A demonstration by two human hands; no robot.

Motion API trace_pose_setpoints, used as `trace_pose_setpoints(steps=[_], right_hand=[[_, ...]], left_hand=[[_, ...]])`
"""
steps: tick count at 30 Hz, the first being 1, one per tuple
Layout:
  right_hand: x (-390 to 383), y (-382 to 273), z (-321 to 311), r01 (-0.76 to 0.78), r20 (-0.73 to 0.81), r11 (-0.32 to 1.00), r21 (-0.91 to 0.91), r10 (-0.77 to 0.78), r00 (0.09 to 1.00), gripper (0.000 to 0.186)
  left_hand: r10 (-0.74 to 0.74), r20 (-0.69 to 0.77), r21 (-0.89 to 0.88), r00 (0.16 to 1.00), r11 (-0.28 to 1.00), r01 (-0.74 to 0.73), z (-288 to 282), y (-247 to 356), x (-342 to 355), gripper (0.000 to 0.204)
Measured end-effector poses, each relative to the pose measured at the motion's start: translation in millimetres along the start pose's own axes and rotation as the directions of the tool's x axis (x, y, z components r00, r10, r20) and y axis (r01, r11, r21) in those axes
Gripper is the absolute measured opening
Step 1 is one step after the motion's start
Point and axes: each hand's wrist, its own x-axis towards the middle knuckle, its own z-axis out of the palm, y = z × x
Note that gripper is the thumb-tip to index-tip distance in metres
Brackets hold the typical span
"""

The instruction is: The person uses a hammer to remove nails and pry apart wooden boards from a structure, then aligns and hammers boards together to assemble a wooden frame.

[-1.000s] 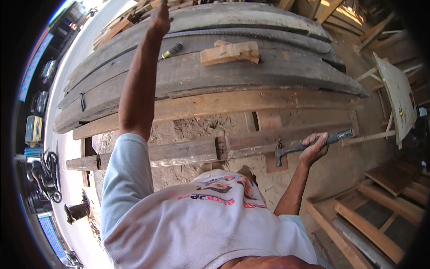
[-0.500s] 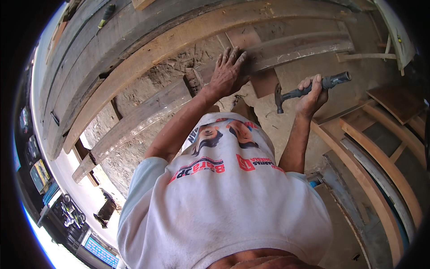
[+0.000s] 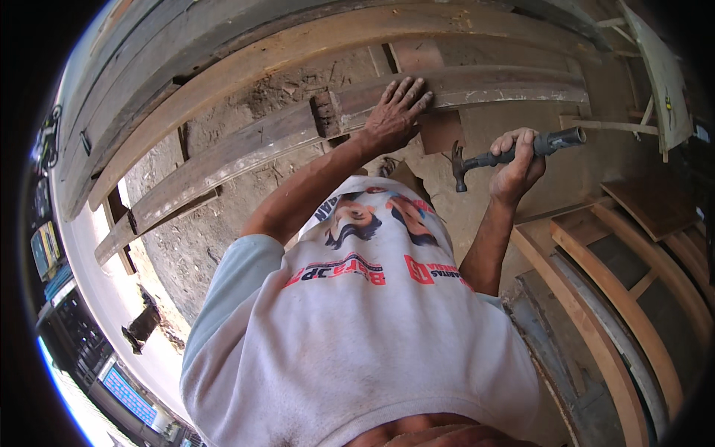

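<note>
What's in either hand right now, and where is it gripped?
The right hand grips a claw hammer around the middle of its handle; the left hand holds nothing, resting on the notched wooden beam.

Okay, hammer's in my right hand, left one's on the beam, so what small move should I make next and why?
Perhaps press down with your left hand to check the beam sits steady: that hand lies beside the notch, while your right hand holds the hammer clear of it.

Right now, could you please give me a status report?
Left hand spread on beam. Right hand gripping hammer, apart from beam. In the way: left hand, covering part of beam.
</note>
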Motion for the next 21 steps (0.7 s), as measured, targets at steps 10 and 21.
trace_pose_setpoints(steps=[10,21], right_hand=[[7.3,-20.5,103.2,0.247,0.397,0.968,0.047,-0.245,0.885,0.034],[-73.0,-14.7,225.7,0.232,0.659,0.961,-0.151,-0.078,0.748,0.028]], left_hand=[[-0.489,0.177,-0.516,0.854,0.692,0.504,-33.4,30.9,-199.1,0.039],[-0.885,0.289,-0.496,-0.365,-0.464,0.734,80.5,52.6,-586.0,0.046]])
